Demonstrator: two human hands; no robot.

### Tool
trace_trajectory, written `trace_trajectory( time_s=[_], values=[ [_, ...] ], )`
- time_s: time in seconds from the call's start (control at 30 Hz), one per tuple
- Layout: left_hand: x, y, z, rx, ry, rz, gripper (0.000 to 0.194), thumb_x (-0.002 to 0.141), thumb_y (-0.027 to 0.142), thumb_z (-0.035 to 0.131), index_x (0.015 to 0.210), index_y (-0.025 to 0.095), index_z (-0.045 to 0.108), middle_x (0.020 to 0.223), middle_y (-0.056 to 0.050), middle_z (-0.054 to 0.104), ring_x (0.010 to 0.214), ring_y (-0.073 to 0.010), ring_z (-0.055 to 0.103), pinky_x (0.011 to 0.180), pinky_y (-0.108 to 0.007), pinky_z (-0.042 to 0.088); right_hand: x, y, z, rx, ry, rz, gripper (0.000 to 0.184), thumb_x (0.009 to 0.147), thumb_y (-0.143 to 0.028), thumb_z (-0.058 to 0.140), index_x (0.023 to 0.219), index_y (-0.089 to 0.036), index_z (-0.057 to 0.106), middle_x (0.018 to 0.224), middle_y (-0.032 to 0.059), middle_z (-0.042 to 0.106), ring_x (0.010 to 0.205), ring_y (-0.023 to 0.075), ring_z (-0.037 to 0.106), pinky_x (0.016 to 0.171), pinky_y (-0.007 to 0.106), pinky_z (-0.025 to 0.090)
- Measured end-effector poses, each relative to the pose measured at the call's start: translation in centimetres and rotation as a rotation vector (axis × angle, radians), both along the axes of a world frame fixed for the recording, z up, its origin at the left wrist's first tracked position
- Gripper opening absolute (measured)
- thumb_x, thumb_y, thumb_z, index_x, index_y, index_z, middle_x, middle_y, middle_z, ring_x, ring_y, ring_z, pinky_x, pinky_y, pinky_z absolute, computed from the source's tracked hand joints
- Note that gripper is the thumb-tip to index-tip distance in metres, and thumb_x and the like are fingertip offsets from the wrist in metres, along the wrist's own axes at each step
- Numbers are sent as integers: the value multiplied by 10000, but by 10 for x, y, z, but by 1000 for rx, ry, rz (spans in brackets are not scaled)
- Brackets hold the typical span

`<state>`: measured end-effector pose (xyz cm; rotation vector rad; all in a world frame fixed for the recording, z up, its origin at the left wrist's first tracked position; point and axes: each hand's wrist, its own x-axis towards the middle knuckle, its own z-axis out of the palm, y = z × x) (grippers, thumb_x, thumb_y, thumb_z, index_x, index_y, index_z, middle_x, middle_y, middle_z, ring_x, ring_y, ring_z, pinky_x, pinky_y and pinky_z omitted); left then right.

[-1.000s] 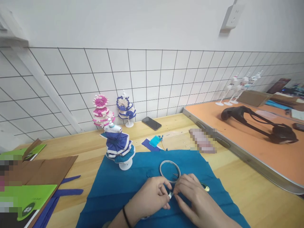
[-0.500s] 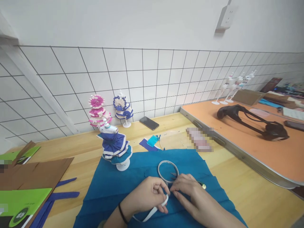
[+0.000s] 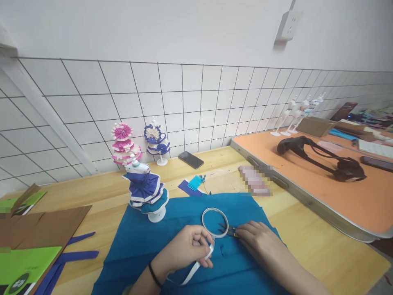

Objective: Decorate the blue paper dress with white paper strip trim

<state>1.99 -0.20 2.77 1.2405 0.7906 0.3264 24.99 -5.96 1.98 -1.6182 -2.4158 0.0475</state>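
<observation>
My left hand is closed, pinching a narrow white ribbon whose free end hangs down onto the teal cloth. My right hand rests low over the cloth, its fingers closed on the handles of small dark thread snips. The snips' points face left and reach over a thin white ring, which looks like a tape roll, lying just beyond my left fingertips. A doll-sized dress form in a tiered blue, white and teal dress stands at the cloth's far left corner.
Behind stand two more dressed forms, one pink, one blue and cream. A phone and fabric scraps lie beyond the cloth. Brown card is at left. A raised orange board holds a black headset.
My right hand has moved right, away from the left fingertips, and now has hold of the snips. The left hand keeps its pinch on the ribbon. The view has shifted slightly.
</observation>
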Motion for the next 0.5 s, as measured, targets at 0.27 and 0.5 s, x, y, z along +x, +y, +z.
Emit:
trace_trajectory(
  time_s=[0.27, 0.5],
  values=[
    [-2, 2, -2, -39, -24, 18, 209, 651, 271, 638, 786, 133, 559, 599, 6, 587, 562, -166, 652, 485, -207, 457, 13, 1, -3, 141, -77, 52, 290, 864, -84, 361, 1010, -180, 592, 797, 72, 674, 722, 190, 613, 658, 310, 423],
    [-3, 2, -1, -97, -88, 33, 268, 630, 309, 684, 791, 135, 559, 621, 7, 580, 580, -166, 653, 505, -219, 468, 39, -7, 15, -123, 157, -207, 278, 851, -147, 362, 966, -226, 603, 851, 61, 664, 726, 204, 637, 624, 293, 479]
  ],
)
